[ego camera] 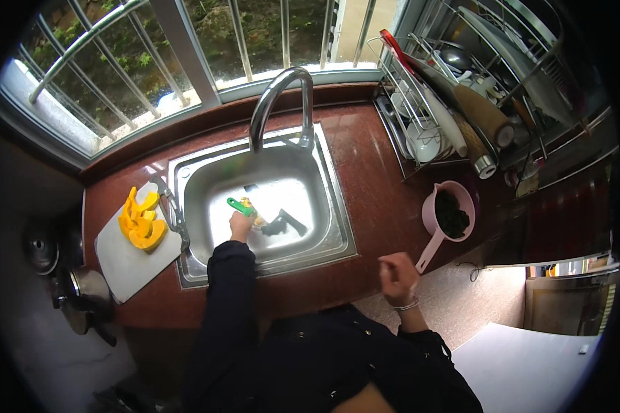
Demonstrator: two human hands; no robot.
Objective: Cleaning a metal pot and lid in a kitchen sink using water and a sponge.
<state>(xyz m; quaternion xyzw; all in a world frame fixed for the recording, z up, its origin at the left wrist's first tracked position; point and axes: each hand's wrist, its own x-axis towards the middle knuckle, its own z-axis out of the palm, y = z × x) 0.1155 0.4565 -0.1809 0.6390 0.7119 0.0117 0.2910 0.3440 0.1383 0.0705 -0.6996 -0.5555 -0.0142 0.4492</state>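
Observation:
Inside the steel sink (196,227), my left hand (241,226) grips a green-handled tool (242,206), whose working end is too small to make out. Yellowish scraps (259,221) lie in the basin beside that hand. A dark shape to their right looks like a shadow or reflection. My right hand (399,279) hovers at the counter's front edge, its fingers loosely curled and nothing seen in it. Close by it is the handle of a pink strainer or scoop (429,211) holding dark green leafy food (452,214).
Left of the sink, cut pumpkin pieces (144,223) and a knife (173,209) rest on a white cutting board (119,268). A chrome faucet (310,103) arches over the basin. Pots (85,289) stand far left. A wire dish rack (418,113) crowds the right rear.

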